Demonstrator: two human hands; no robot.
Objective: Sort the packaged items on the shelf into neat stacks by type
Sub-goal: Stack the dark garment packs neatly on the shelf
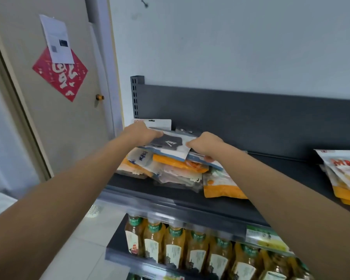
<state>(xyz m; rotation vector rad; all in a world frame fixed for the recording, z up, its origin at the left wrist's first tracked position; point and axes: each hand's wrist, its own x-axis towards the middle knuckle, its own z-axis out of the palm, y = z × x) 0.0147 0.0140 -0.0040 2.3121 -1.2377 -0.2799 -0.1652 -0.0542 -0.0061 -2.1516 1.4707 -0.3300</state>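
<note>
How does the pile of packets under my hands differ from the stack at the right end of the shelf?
The pile mixes types: a dark-fabric top pack, orange pouches, clear bags; the right stack looks like one type, white-and-orange. The pile sprawls at crossed angles; the right stack lies roughly aligned. The left hand and right hand hold the top pack; nothing touches the right stack. Both lie on the same dark shelf.

Rt pouch stack (341,172) cut by edge; bottles (196,251) cropped below.
</note>
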